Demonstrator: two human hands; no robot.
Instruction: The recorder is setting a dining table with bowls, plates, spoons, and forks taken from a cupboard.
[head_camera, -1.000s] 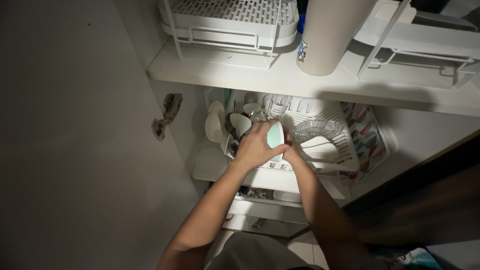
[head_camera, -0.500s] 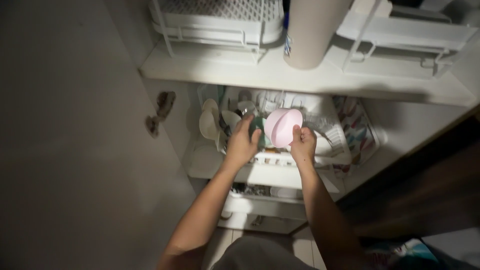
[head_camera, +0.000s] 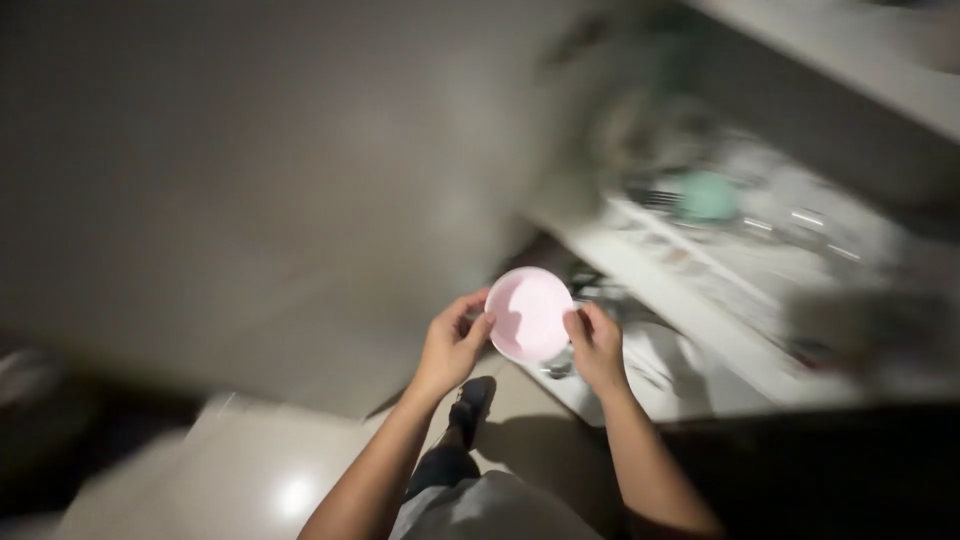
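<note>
A small pink bowl (head_camera: 528, 312) is held between both of my hands, its hollow side facing up at me. My left hand (head_camera: 452, 345) grips its left rim and my right hand (head_camera: 596, 345) grips its right rim. The bowl is out in front of the open cupboard, above the floor. A mint-green bowl (head_camera: 706, 195) sits blurred in the white dish rack (head_camera: 690, 290) inside the cupboard, up and to the right of my hands.
The cupboard door (head_camera: 280, 180) stands open at the left. A white shelf (head_camera: 850, 70) runs across the top right. Pale floor tiles (head_camera: 270, 470) lie below, with my foot (head_camera: 468, 400) on them. The view is smeared by motion.
The pink bowl has come out of the rack and down toward me, now held by both hands. My left hand left the green bowl. The view swung left and down.
</note>
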